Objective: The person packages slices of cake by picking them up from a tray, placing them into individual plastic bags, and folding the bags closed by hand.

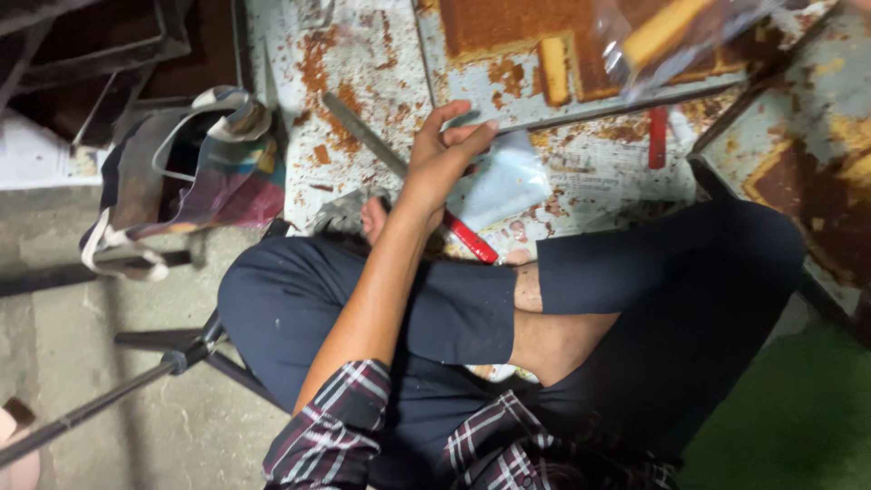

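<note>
One hand in view, the left hand (443, 152), fingers half curled over a pale plastic packet (508, 181); whether it pinches the packet cannot be told; step judged: taking hold; a firm hold calls for fingers closing on the packet's near edge; red-handled tool (469, 238) just below the grip; grey flat bar (363, 136) beside it; cloth bag (190, 172) well off; crossed legs (635, 299) crowd the reach.

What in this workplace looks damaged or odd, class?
The pale metal panels before the seated person are badly damaged: paint has flaked off in large rust-brown patches. A cloth bag lies slumped open on the floor beside them. The left hand reaches over the panels.
</note>
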